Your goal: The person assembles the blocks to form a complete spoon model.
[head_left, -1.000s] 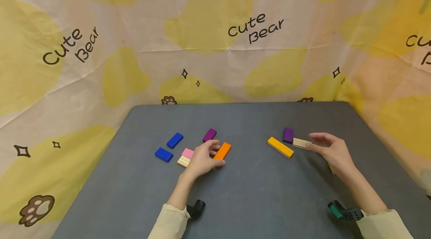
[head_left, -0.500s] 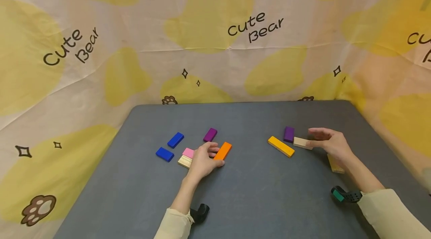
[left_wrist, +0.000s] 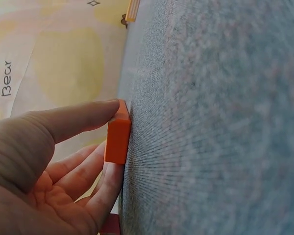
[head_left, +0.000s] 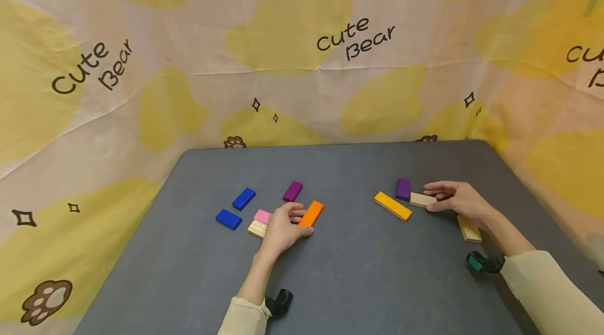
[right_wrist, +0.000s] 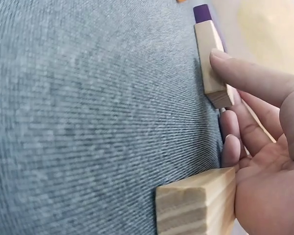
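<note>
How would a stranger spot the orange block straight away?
On the grey table, find the left hand. The orange block is the one it pinches. It is the only orange piece: the pink block lies to its left and the yellow block to its right.

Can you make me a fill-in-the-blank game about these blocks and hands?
The block in the left hand is ____.
The dark block beside the plain wooden block in the right hand is ____.
The two leftmost blocks are both ____.
The cloth behind the table says "Cute ____".

Missing words: orange, purple, blue, Bear.
</note>
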Demonstrator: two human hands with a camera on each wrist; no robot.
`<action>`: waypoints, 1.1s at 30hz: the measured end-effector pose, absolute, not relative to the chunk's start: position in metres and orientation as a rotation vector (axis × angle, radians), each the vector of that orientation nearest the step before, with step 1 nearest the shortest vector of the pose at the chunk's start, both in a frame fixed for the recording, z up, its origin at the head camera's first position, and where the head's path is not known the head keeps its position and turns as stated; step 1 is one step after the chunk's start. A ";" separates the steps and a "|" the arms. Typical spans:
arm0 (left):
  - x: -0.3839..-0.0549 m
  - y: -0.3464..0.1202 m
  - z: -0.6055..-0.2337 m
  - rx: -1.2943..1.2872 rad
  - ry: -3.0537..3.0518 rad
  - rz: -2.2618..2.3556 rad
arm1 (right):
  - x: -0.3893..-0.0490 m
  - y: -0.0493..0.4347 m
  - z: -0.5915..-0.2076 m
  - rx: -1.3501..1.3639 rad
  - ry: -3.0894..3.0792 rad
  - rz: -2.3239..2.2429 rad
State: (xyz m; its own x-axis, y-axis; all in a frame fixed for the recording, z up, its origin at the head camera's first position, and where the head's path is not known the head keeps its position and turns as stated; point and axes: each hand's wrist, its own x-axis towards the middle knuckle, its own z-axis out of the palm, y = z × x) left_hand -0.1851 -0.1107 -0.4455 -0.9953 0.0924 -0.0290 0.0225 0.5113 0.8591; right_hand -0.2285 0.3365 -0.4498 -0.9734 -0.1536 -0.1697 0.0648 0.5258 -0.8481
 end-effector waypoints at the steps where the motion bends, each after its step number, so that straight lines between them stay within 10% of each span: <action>1: -0.185 -0.110 -0.445 0.100 2.672 1.516 | -0.230 0.336 -0.450 -0.077 2.548 -1.414; 33: -0.169 -0.079 -0.435 0.104 2.754 1.563 | -0.227 0.332 -0.447 -0.033 2.556 -1.411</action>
State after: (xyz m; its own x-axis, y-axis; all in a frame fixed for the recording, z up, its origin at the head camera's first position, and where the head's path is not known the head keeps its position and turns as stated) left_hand -0.1694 -0.0789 -0.4355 -0.9975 0.0436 0.0554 0.0700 0.5112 0.8566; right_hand -0.2265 0.3320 -0.4475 -0.9752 -0.1258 -0.1822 0.0872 0.5383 -0.8382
